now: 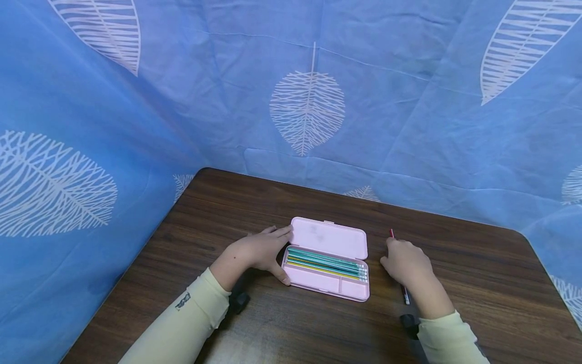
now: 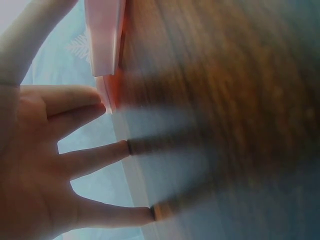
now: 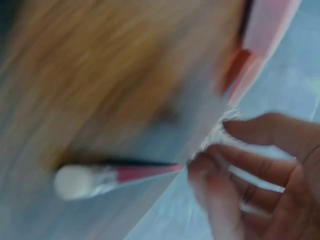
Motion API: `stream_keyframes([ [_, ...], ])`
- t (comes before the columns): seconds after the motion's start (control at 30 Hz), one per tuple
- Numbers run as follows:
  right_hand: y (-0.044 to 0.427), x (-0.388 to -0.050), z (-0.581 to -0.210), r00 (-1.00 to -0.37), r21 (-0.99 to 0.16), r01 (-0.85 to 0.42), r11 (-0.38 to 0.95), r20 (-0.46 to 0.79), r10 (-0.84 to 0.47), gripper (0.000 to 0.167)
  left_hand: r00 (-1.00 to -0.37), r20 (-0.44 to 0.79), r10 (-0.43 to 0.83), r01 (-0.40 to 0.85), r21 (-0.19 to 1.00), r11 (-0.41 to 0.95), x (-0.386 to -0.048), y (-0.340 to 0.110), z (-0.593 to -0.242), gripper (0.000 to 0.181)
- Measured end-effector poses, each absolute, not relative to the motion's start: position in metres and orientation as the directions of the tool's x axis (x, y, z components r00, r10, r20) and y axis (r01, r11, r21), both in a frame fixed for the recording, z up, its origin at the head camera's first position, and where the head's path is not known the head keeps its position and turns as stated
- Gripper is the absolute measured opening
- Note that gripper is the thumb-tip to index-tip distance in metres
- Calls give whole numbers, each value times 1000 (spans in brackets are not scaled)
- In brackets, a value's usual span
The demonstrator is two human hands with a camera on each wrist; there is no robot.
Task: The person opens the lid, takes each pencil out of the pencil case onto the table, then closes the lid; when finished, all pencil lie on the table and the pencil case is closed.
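A pink pencil case (image 1: 318, 286) lies unfolded on the table, with several green and yellow pencils (image 1: 325, 264) in its long compartment. My left hand (image 1: 262, 250) is at its left side, the thumb by the front left corner and the fingertips at the lid (image 1: 328, 237). In the left wrist view, the fingers of my left hand (image 2: 45, 165) are spread. Right of the case, my right hand (image 1: 407, 260) is over a red pencil (image 1: 406, 296). The right wrist view shows this pencil's white eraser (image 3: 72, 182); the thumb stands apart from the fingertips near the pencil's far end.
The dark wooden table (image 1: 291, 328) has rounded far corners. Behind it and on the left hangs a blue cloth (image 1: 227, 101) with white leaf prints. A dark wrist camera (image 1: 239, 302) sits under the left wrist, another camera (image 1: 410, 323) at the right wrist.
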State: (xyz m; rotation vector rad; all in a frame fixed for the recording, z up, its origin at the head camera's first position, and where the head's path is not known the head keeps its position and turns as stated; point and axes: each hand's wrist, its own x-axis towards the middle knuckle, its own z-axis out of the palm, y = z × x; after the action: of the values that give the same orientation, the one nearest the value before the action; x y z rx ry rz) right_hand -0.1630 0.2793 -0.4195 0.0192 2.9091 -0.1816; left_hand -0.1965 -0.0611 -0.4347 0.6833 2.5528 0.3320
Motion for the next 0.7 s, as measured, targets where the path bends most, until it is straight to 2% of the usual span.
stream_keyframes([
  [0.27,251,-157,-416,-966,-307,-161,938,-147,-214,33,-763,-380,523,411,340,846,-197,-61,-435,124],
  [0.47,231,-156,-419,-910,-415,-338,845,-83,-405,29,-764,-376,523,411,342,845,-197,-62,-435,124],
  [0.57,221,-155,-424,-882,-437,-392,810,-73,-466,26,-765,-374,524,411,342,845,-197,-62,-436,124],
  [0.7,209,-155,-432,-875,-394,-421,817,-62,-481,25,-765,-376,524,410,344,845,-197,-62,-436,124],
])
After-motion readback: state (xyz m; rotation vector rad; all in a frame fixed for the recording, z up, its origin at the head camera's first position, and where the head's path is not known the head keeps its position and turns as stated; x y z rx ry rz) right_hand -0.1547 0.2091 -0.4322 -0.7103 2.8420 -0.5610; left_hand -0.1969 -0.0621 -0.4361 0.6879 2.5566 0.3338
